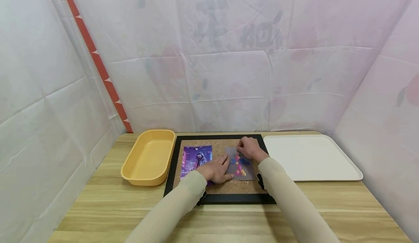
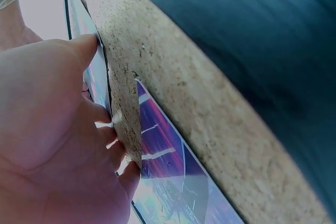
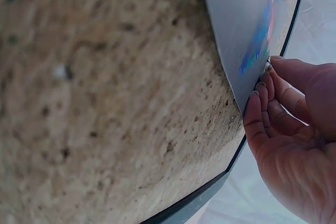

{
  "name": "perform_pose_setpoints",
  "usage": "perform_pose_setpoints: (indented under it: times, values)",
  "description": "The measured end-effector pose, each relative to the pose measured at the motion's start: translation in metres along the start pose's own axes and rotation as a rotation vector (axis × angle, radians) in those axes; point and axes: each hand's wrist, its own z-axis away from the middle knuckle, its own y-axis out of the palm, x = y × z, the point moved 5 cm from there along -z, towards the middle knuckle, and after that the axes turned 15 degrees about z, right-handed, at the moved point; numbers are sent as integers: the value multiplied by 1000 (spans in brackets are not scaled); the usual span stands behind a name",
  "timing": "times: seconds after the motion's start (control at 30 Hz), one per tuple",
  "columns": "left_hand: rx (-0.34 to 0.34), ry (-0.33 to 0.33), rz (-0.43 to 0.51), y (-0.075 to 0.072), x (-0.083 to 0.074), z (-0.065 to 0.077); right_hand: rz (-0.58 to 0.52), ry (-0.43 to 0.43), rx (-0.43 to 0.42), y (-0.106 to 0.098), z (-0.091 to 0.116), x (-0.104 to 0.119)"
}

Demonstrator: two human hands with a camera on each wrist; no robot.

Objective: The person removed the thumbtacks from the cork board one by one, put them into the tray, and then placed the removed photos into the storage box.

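Touching a grey, multicoloured sheet, left fingers spread, right fingers pinching perhaps a pin.

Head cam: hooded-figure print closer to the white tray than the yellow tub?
No, the hooded-figure print lies on the left half of the corkboard, toward the yellow tub and away from the white tray.

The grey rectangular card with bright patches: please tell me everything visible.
The grey card is thin, seemingly paper or plastic, with blue, pink and yellow patches. It lies on the black-framed brown cork board. The left hand lies over its left edge; the right hand pinches a tiny unclear object by its upper edge.
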Motion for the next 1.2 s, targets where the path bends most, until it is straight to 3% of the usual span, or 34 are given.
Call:
perform_pose_setpoints:
  times: [0.43, 0.93, 1.2]
  values:
    - [-19, 13, -20, -4, -1, 2, -114, -33, 6, -7, 1, -5]
    - [-15, -9, -4, -6, 2, 3, -173, -26, 4, -6, -2, -5]
    - [-2, -15, 3, -2, -2, 3, -222, -23, -41, -3, 9, -15]
